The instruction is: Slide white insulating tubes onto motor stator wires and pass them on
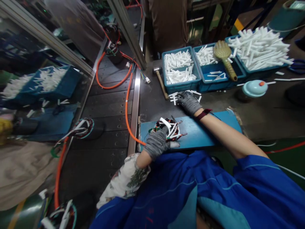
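My left hand [157, 143], in a grey glove, rests on the near left side of a round wound coil [175, 131] with white sleeves and copper-coloured wires. That coil sits on a blue board [202, 132]; whether my fingers grip it is hard to see. Farther out, my right hand [189, 102], also gloved, lies over loose white tubes [174, 99] in front of a blue bin [182, 86]. Its fingers are bent down among the tubes, and what they hold, if anything, is hidden.
Blue bins of white tubes line the back, one with a yellowish scoop [225, 57] on it. A hammer [160, 82] lies left of them, a lidded cup [254, 88] at right. Orange cable [127, 108] runs beside a conveyor [105, 143] carrying more coils.
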A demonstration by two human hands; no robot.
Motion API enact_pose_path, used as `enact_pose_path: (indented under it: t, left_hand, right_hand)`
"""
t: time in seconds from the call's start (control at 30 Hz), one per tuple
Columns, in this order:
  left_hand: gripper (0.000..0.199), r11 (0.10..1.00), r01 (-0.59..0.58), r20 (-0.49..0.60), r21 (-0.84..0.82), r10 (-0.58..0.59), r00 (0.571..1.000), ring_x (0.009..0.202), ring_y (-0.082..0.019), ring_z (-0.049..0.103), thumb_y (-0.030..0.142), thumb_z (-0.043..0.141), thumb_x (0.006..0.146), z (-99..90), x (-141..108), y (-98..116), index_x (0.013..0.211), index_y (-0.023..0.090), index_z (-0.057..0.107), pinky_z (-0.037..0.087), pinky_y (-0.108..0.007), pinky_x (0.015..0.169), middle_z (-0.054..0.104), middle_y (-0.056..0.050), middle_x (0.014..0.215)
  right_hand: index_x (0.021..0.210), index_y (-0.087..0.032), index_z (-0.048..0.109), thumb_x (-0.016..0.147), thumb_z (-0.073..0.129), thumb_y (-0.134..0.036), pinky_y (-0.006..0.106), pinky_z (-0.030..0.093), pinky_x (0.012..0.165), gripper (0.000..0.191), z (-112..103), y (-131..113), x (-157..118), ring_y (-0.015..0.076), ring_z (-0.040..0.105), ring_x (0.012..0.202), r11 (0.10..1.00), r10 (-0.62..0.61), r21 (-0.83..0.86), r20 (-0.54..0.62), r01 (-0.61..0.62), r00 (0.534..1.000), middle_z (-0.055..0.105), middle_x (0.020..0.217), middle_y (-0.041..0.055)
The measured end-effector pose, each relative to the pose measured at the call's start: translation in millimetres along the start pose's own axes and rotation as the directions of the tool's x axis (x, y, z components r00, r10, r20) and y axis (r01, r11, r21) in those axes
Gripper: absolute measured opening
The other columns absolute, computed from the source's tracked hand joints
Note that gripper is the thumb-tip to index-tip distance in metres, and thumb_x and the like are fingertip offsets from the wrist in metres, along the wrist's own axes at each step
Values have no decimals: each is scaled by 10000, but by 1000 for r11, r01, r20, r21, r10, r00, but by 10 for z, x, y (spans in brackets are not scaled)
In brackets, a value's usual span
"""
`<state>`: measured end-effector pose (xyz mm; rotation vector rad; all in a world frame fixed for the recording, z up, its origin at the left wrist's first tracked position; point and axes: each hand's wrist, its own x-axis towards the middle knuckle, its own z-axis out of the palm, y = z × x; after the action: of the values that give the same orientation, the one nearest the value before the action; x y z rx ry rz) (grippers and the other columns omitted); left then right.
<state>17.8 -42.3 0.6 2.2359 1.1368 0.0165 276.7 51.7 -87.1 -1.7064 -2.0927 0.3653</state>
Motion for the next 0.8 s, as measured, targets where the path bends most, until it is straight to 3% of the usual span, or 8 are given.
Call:
enact_pose_path:
  t: [0.1,0.17,0.23,0.3,0.43,0.6,0.7,0.8]
  left_hand:
    - [637,967,-28,-124,-251,-3,992,1098,-288,713,405,856,796,80,-220,-201,1347,205,608,592,-412,955,729,-93,1239]
    - [540,952,-117,-285,-283,33,958,1132,-281,699,325,804,835,173,-333,-293,1322,187,614,590,-431,977,710,-111,1274]
    - [404,939,-243,-428,-243,121,895,1177,-271,682,274,740,881,262,-383,-344,1261,179,643,579,-435,1010,708,-119,1277]
    - [294,928,-324,-491,-185,199,848,1165,-255,691,251,698,918,323,-383,-361,1203,186,675,585,-422,1010,733,-108,1224]
    - [260,938,-316,-497,-141,209,842,1071,-236,734,239,699,932,364,-349,-359,1190,205,701,621,-387,956,769,-81,1143]
    - [263,952,-287,-486,-105,202,850,1012,-230,762,249,702,947,387,-371,-366,1206,205,713,644,-350,916,787,-69,1119]
    - [263,955,-295,-493,-39,238,837,1032,-237,761,249,701,954,390,-388,-364,1212,206,720,640,-350,938,786,-70,1131]
    - [271,960,-280,-468,-27,236,852,1035,-236,761,258,704,956,377,-381,-353,1221,208,723,638,-340,944,788,-69,1124]
  right_hand:
    - [1041,-141,712,946,573,-210,511,451,1086,182,-43,-111,-256,311,619,1186,973,71,228,-178,-29,981,689,1278,187]
    - [1136,-152,665,1005,518,-339,457,527,972,272,-145,-232,-532,270,671,1059,942,136,331,-221,-57,966,722,1164,162]
    - [1118,-182,665,967,599,-462,386,564,853,325,-285,-359,-803,236,699,930,819,207,569,-160,-81,965,747,1055,105]
    - [1040,-192,698,913,666,-487,344,564,811,322,-410,-458,-998,221,705,893,718,191,687,-37,-114,981,758,998,73]
    - [960,-184,734,874,706,-488,320,561,772,317,-476,-509,-1109,203,706,834,669,143,726,84,-159,986,766,933,60]
    - [976,-199,781,881,733,-498,323,566,827,318,-429,-407,-1018,202,725,870,678,14,735,27,-29,1000,777,957,64]
    - [990,-214,808,889,727,-538,321,558,841,349,-498,-351,-940,210,729,897,730,-103,679,-3,78,995,784,955,65]
    - [1070,-229,817,930,646,-602,309,544,811,433,-583,-340,-829,206,725,877,813,-225,560,46,161,973,785,943,69]
